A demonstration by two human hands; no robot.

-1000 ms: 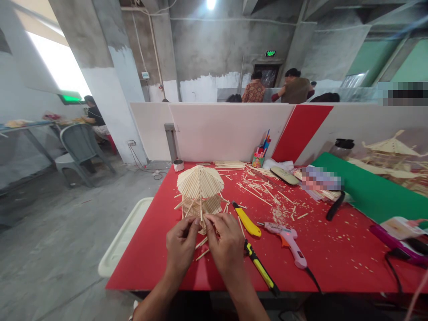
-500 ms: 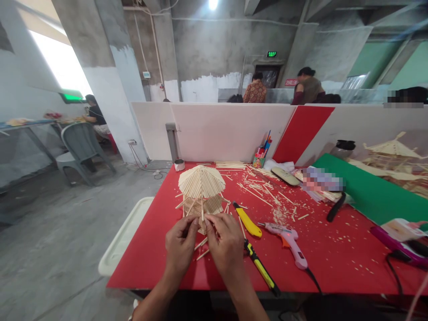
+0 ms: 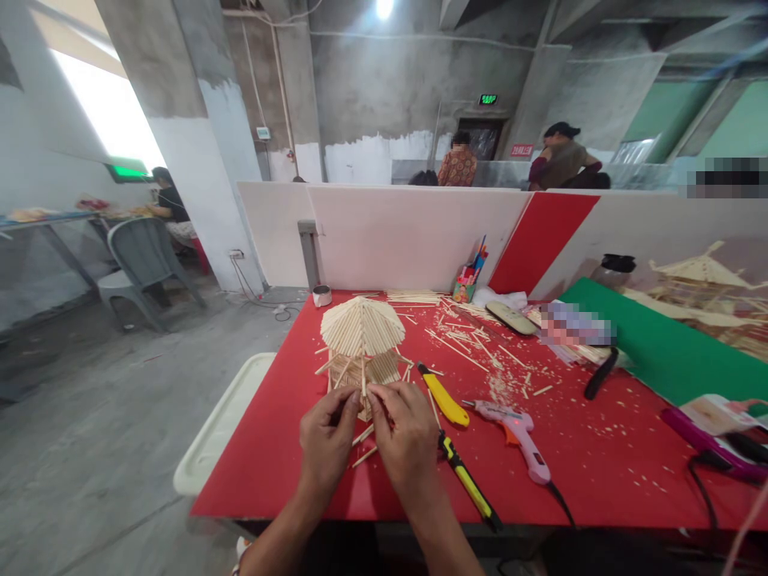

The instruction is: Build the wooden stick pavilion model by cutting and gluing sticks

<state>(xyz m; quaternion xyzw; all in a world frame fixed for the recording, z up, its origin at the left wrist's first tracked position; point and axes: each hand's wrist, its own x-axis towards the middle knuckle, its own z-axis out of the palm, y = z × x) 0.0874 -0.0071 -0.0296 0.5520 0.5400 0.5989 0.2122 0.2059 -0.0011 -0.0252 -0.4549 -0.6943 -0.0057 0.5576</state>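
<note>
A small pavilion model point(image 3: 362, 326) of thin wooden sticks, with a ribbed cone-like roof, stands upright on the red table. At its front, my left hand point(image 3: 330, 432) is closed, thumb and forefinger pinched against the lower part of the model's front post. Just right of it, my right hand point(image 3: 406, 428) pinches at the same spot, its fingertips almost meeting the left ones. Whether a small separate piece sits between the fingertips is hidden. Loose wooden sticks point(image 3: 364, 456) lie below and between my hands.
Right of my hands lie a yellow utility knife point(image 3: 444, 398), a black-and-yellow cutter point(image 3: 469, 482) and a pink glue gun point(image 3: 517, 432) with its cord. Sticks and shavings point(image 3: 498, 376) litter the red table point(image 3: 264, 472). A pen cup point(image 3: 464, 286) stands near the white partition point(image 3: 414, 236).
My left hand has shifted very slightly right, while both hands keep their pinch at the model's front. In the background, a person by the partition has turned and leaned.
</note>
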